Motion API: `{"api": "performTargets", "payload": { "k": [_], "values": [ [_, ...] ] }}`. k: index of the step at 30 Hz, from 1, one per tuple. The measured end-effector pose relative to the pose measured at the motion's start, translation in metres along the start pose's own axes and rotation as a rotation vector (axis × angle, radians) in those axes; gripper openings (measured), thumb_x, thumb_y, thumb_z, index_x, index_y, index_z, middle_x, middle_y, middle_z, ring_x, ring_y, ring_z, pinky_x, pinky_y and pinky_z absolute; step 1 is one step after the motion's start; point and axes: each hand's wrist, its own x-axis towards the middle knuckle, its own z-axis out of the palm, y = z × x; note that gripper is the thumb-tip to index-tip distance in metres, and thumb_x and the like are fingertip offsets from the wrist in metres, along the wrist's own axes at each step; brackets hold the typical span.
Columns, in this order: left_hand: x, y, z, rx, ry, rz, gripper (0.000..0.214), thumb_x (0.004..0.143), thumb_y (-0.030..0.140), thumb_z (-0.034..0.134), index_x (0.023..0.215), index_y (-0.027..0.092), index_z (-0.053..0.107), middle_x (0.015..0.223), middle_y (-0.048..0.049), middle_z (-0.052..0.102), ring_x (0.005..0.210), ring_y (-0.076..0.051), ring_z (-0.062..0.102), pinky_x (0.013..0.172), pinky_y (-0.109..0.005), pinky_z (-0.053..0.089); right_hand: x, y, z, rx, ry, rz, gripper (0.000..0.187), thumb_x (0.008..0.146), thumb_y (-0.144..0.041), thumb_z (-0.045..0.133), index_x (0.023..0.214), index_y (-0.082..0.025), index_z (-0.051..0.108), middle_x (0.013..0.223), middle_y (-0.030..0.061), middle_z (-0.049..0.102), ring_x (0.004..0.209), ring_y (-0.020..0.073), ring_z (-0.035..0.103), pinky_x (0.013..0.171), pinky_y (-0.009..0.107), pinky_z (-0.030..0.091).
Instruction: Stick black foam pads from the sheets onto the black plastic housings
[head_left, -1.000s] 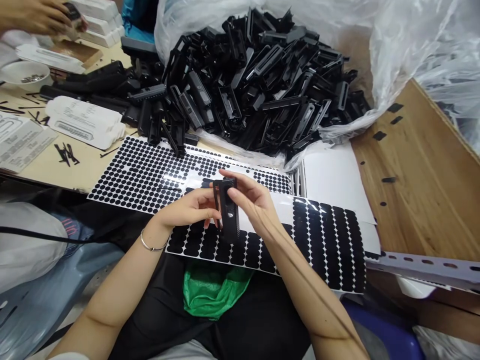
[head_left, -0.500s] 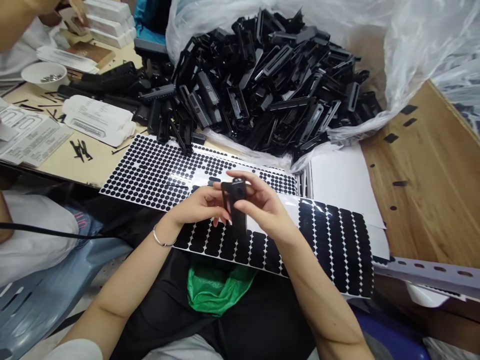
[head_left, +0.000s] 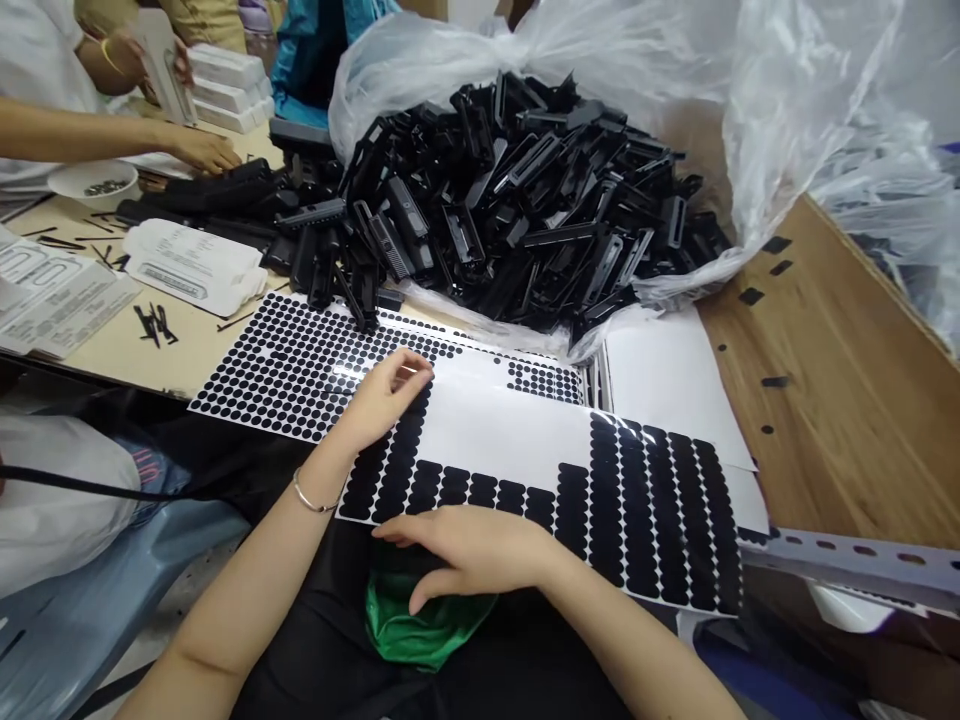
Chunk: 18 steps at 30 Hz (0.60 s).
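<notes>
Roughly centre, a big heap of black plastic casings [head_left: 525, 200] sits in loose clear plastic sheeting [head_left: 780, 120]. Right of it, a brown wood-grain panel [head_left: 832, 380] bears scattered black patches. Left, a pale tabletop [head_left: 105, 370].

Nearest the person: a glossy white sheet with columns of rounded black stickers [head_left: 502, 430], lying across the front of the work area, white backing showing through its middle. Beyond it and to its left, partly overlapped, a white sheet of small round black dots [head_left: 285, 370]. Below the near edge, on the lap, a crumpled green plastic bag [head_left: 420, 630].

Right hand [head_left: 472, 548] over the sticker sheet's near edge and the green bag, palm down; thumb spread away from the fingers. Contact with the sheet: cannot tell. Left hand [head_left: 382, 400] over the sticker sheet's far left part, fingers curled, thumb tip close to the forefinger; whether something thin is pinched there, cannot tell.

Upper left: stacked white boxes [head_left: 229, 85], a co-worker's hand [head_left: 199, 148] by the black parts, flat white printed cards [head_left: 195, 265], a white bowl [head_left: 67, 180] with small metallic pieces. Smallest: thin silver bracelet [head_left: 306, 495] on the left wrist; short black strips [head_left: 155, 325] clustered on the tabletop.
</notes>
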Motion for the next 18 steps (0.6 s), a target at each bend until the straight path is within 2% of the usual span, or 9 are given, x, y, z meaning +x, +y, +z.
{"api": "performTargets", "payload": {
  "k": [3,6,8,10,11,13,14,16,18],
  "values": [
    [-0.008,-0.004,0.006,0.337,-0.209,0.103,0.024,0.085,0.024,0.067,0.109,0.022,0.063,0.120,-0.0084,0.065,0.119,-0.028,0.058,0.106,-0.049,0.046,0.006,-0.005,-0.013,-0.022,-0.106,0.034,0.034,0.087,-0.045,0.074,0.113,-0.024,0.071,0.095,0.0047,0.078,0.089,0.0215,0.075,0.079,0.037,0.062],
    [-0.013,-0.007,0.006,0.507,-0.322,0.134,0.042,0.082,0.018,0.071,0.122,0.023,0.059,0.135,-0.0098,0.058,0.131,-0.031,0.049,0.112,-0.051,0.042,0.018,-0.004,-0.047,-0.063,-0.137,0.075,0.023,0.096,-0.036,0.063,0.114,-0.024,0.071,0.101,0.0046,0.078,0.092,0.0204,0.074,0.079,0.035,0.062],
    [-0.015,-0.007,0.006,0.559,-0.353,0.121,0.050,0.082,0.017,0.073,0.128,0.023,0.056,0.140,-0.0097,0.055,0.135,-0.031,0.046,0.114,-0.051,0.041,0.031,0.006,-0.073,-0.267,0.200,0.045,0.020,0.097,-0.033,0.059,0.108,-0.024,0.072,0.107,0.0058,0.076,0.097,0.0214,0.072,0.085,0.038,0.060],
    [-0.015,-0.005,0.006,0.596,-0.363,0.102,0.055,0.082,0.016,0.074,0.132,0.023,0.053,0.141,-0.0094,0.055,0.137,-0.031,0.044,0.114,-0.051,0.040,0.045,0.023,-0.095,-0.489,0.555,0.028,0.022,0.095,-0.027,0.056,0.111,-0.022,0.071,0.115,0.0090,0.074,0.102,0.0247,0.070,0.090,0.044,0.058],
    [-0.015,-0.004,0.007,0.611,-0.360,0.096,0.056,0.082,0.016,0.074,0.133,0.023,0.053,0.141,-0.0095,0.055,0.137,-0.031,0.044,0.115,-0.052,0.040,0.053,0.032,-0.104,-0.574,0.623,0.050,0.027,0.094,-0.022,0.054,0.116,-0.021,0.069,0.119,0.0106,0.072,0.103,0.0261,0.069,0.093,0.046,0.056],
    [-0.015,-0.003,0.008,0.632,-0.347,0.096,0.054,0.083,0.016,0.073,0.132,0.023,0.054,0.140,-0.0094,0.057,0.136,-0.032,0.044,0.114,-0.053,0.040,0.069,0.049,-0.114,-0.676,0.666,0.124,0.044,0.091,-0.017,0.051,0.134,-0.022,0.060,0.122,0.0109,0.070,0.106,0.0277,0.066,0.094,0.047,0.054],
    [-0.014,-0.003,0.008,0.637,-0.341,0.103,0.052,0.083,0.016,0.073,0.131,0.024,0.055,0.140,-0.0090,0.058,0.136,-0.032,0.045,0.114,-0.054,0.040,0.077,0.056,-0.116,-0.722,0.641,0.174,0.055,0.091,-0.014,0.049,0.145,-0.024,0.051,0.125,0.0106,0.069,0.106,0.0278,0.066,0.092,0.046,0.054],
    [-0.014,-0.004,0.009,0.644,-0.332,0.125,0.049,0.083,0.017,0.073,0.129,0.024,0.057,0.138,-0.0080,0.059,0.134,-0.032,0.046,0.113,-0.054,0.041,0.092,0.067,-0.114,-0.852,0.585,0.287,0.068,0.090,-0.010,0.047,0.155,-0.026,0.037,0.125,0.0119,0.067,0.107,0.0302,0.064,0.089,0.046,0.053],
    [-0.013,-0.006,0.009,0.655,-0.329,0.148,0.046,0.083,0.018,0.073,0.126,0.024,0.058,0.137,-0.0078,0.060,0.133,-0.032,0.047,0.114,-0.054,0.041,0.105,0.073,-0.108,-0.973,0.573,0.362,0.063,0.090,-0.006,0.042,0.151,-0.022,0.044,0.126,0.0153,0.066,0.110,0.0329,0.062,0.087,0.045,0.052]
  ]
}}
